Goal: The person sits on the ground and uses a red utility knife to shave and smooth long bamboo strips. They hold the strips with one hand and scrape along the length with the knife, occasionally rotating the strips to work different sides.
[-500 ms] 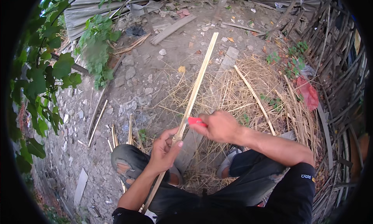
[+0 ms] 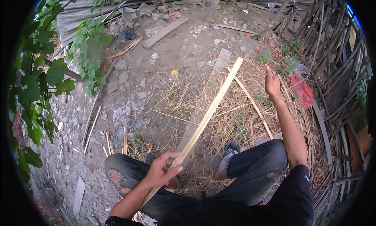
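My left hand (image 2: 161,171) is closed round a long pale bamboo strip (image 2: 211,110), just below a raised joint in it. The strip slants from beside my left thigh up and away to the right, its far end over the straw. My right hand (image 2: 272,84) is stretched out to the far right, well apart from the strip. Its fingers are curled, with one tip pointing away from me. Whatever it holds is hidden; the red-handled tool seen earlier does not show.
Thin shavings (image 2: 196,90) litter the ground ahead. Another strip (image 2: 254,102) lies on them at the right. A red plastic scrap (image 2: 302,92) lies beside a stick fence (image 2: 333,57). Leafy vines (image 2: 35,85) hang at the left. A grey board (image 2: 165,32) lies farther off.
My right hand has swung from the strip out to the far right, and the red tool has gone from sight. The strip's far end has tipped to the right and nearer.
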`<action>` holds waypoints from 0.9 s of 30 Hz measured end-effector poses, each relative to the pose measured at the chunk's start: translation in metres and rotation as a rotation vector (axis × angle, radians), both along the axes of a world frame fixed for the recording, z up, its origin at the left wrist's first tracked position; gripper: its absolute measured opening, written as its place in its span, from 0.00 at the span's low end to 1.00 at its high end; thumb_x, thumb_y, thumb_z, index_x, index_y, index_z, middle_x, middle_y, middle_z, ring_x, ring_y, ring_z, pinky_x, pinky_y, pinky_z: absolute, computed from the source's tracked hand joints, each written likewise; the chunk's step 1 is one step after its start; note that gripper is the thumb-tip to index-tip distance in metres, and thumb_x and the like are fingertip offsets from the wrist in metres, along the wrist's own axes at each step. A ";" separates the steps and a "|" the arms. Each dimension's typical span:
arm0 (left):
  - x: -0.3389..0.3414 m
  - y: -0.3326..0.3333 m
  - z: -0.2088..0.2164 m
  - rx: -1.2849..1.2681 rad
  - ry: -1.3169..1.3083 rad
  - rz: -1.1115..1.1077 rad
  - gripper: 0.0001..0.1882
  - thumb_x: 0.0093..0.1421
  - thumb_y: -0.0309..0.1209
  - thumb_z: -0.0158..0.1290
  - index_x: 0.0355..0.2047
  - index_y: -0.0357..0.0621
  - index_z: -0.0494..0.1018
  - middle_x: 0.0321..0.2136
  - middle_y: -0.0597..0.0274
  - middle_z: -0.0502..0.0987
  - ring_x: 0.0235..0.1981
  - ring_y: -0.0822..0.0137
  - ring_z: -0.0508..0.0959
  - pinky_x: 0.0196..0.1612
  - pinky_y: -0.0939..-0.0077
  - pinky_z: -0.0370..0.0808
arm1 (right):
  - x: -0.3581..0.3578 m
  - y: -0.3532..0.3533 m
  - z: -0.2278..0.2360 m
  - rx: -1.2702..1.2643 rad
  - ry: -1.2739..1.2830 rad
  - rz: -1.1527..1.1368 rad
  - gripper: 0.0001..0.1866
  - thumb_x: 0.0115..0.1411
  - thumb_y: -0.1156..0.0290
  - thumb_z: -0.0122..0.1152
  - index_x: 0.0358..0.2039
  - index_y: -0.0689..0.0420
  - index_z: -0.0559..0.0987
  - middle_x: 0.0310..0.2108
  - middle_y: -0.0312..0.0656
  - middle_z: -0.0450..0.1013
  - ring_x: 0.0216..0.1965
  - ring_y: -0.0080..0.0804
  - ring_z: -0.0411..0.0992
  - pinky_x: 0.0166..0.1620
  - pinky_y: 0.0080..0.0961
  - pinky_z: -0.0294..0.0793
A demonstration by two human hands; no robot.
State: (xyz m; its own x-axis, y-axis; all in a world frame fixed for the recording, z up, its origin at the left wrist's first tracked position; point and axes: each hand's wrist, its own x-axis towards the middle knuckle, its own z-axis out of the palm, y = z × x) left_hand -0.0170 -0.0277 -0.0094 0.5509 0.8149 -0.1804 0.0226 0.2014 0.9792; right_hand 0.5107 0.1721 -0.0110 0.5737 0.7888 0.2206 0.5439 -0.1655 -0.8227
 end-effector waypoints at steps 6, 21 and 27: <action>0.008 0.003 -0.009 0.060 -0.022 0.068 0.26 0.66 0.21 0.56 0.62 0.35 0.61 0.31 0.59 0.80 0.15 0.83 0.70 0.14 0.87 0.64 | -0.105 -0.031 0.040 -0.033 0.479 0.496 0.24 0.71 0.44 0.54 0.35 0.55 0.75 0.13 0.23 0.55 0.12 0.13 0.50 0.16 0.19 0.49; 0.017 0.016 -0.015 0.009 -0.111 -0.018 0.24 0.72 0.30 0.50 0.64 0.37 0.59 0.32 0.54 0.81 0.22 0.75 0.78 0.24 0.81 0.76 | -0.224 -0.071 0.051 -0.260 0.297 0.896 0.19 0.69 0.54 0.64 0.39 0.60 0.81 0.20 0.30 0.66 0.26 0.17 0.64 0.31 0.24 0.67; 0.032 0.027 0.007 0.038 0.038 -0.022 0.25 0.76 0.35 0.42 0.68 0.38 0.56 0.31 0.56 0.80 0.25 0.72 0.79 0.31 0.78 0.77 | -0.253 -0.098 0.051 -0.408 0.175 1.126 0.18 0.65 0.56 0.68 0.33 0.60 0.81 0.20 0.33 0.69 0.25 0.19 0.65 0.30 0.27 0.68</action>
State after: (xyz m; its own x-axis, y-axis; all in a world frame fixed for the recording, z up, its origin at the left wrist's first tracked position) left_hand 0.0146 -0.0002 -0.0021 0.5618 0.8094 -0.1708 0.0638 0.1635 0.9845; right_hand 0.2576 0.0742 0.0400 -0.4821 0.8589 -0.1727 0.4371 0.0650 -0.8971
